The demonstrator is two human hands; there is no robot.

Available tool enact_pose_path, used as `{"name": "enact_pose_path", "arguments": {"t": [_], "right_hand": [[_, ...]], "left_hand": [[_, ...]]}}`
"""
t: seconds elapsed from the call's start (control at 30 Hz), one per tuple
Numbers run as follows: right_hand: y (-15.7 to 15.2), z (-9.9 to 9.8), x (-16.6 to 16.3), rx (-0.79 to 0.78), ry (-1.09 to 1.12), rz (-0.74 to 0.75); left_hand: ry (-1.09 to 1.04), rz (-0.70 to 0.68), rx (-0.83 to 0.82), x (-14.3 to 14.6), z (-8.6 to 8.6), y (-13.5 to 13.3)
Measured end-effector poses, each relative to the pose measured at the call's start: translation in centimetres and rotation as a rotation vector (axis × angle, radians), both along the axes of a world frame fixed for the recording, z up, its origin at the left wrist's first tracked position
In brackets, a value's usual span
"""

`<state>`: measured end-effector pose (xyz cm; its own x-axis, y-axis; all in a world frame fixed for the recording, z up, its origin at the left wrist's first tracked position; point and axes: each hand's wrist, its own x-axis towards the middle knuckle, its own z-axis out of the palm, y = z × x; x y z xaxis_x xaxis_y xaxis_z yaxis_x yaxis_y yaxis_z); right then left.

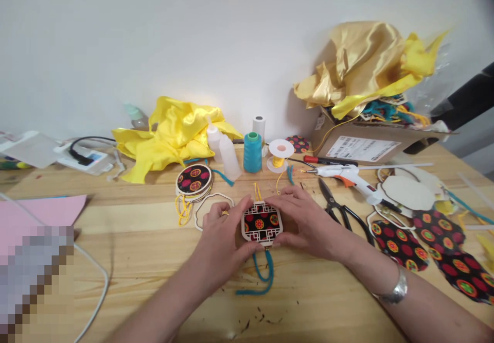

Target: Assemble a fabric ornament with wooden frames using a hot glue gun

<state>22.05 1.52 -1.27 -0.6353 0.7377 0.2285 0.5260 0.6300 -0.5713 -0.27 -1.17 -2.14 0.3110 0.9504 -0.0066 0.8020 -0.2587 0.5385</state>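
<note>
A small wooden lattice-framed ornament [262,222] with black fabric dotted in red and yellow sits between both hands at the table's middle. My left hand [222,237] grips its left edge with curled fingers. My right hand [304,222] pinches its right edge, a silver bracelet on the wrist. A yellow cord loop sticks out of its top and a teal tassel [264,276] hangs from its bottom onto the wood.
Black scissors [341,211] and a white glue gun [349,177] lie right of the hands. Patterned fabric cut-outs [432,240] spread at the right. A round patterned ornament [193,179], teal thread spool [252,152], glue bottles, yellow fabric [170,137] and a cardboard box [363,144] stand behind. Pink paper [42,214] lies left.
</note>
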Motion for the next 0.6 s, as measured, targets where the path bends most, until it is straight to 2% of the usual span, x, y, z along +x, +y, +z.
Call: {"name": "enact_pose_path", "arguments": {"t": [0.27, 0.6], "right_hand": [[0.23, 0.43, -0.12, 0.002, -0.078, -0.014], [-0.09, 0.77, -0.32, 0.081, -0.218, -0.015]], "left_hand": [[-0.007, -0.036, 0.007, -0.38, -0.41, 0.26], [-0.025, -0.077, 0.037, -0.81, -0.69, -0.04]]}}
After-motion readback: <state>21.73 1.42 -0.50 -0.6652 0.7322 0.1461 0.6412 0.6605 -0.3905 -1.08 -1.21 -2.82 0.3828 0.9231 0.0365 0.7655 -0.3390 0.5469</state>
